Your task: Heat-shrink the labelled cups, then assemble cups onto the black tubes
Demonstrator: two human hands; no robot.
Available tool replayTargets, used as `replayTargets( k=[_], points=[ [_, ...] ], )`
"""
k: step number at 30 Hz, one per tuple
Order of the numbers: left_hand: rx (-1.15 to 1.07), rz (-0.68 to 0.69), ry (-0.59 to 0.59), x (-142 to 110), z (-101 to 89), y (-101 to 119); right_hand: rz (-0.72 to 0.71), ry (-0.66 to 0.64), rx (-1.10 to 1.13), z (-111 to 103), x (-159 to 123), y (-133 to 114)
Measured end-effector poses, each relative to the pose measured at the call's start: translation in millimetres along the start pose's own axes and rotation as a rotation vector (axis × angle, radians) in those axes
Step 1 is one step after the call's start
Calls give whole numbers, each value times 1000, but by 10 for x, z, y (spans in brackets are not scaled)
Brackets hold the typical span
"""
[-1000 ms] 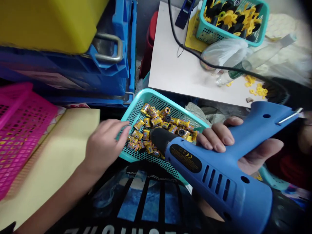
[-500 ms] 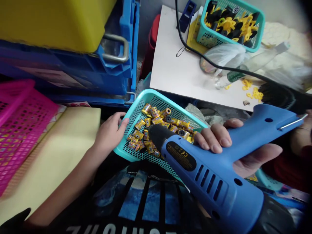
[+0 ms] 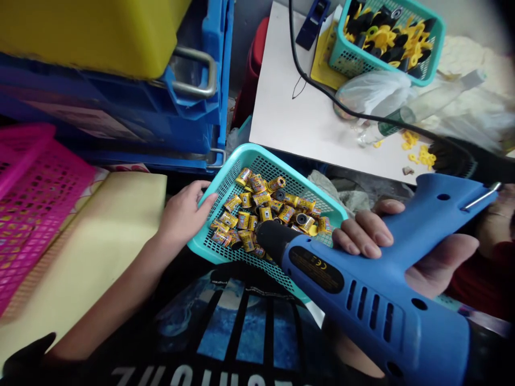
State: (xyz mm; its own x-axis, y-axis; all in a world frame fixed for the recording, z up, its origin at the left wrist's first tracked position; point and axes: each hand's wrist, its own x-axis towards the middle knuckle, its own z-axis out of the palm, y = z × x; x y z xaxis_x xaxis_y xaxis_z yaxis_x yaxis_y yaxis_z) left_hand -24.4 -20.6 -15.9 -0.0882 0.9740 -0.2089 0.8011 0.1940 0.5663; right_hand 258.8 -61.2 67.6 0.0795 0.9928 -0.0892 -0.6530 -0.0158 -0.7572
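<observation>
My left hand grips the left rim of a turquoise plastic basket resting by my lap. Inside it lie several small yellow printed cylinders, some showing dark ends with a hole. Fingers of my right hand wrap around the handle of a blue heat gun. Its black nozzle points down at the cylinders from the basket's right side. Part of my right palm is hidden behind the handle.
A white table holds another turquoise basket of black and yellow parts, a plastic bag and a bottle. A black cord crosses above. Blue crates and a pink basket stand left. Another person's arm shows at right.
The heat gun has shifted right and slightly down with my right hand, uncovering more cylinders. My left hand stays on the basket rim.
</observation>
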Motion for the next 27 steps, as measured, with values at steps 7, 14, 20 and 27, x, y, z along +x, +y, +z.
replayTargets(
  k=[7, 14, 20, 27],
  points=[
    [47, -31, 95, 35, -104, -69, -8, 4, -15, -79, 27, -174],
    [142, -3, 64, 42, -149, -117, 6, -47, -22, -169, 57, -78],
    [175, 452, 218, 152, -38, 226, -28, 127, -39, -90, 102, -120],
    [339, 541, -296, 290, 258, 449, -143, 208, -17, -78, 105, -176]
  ],
)
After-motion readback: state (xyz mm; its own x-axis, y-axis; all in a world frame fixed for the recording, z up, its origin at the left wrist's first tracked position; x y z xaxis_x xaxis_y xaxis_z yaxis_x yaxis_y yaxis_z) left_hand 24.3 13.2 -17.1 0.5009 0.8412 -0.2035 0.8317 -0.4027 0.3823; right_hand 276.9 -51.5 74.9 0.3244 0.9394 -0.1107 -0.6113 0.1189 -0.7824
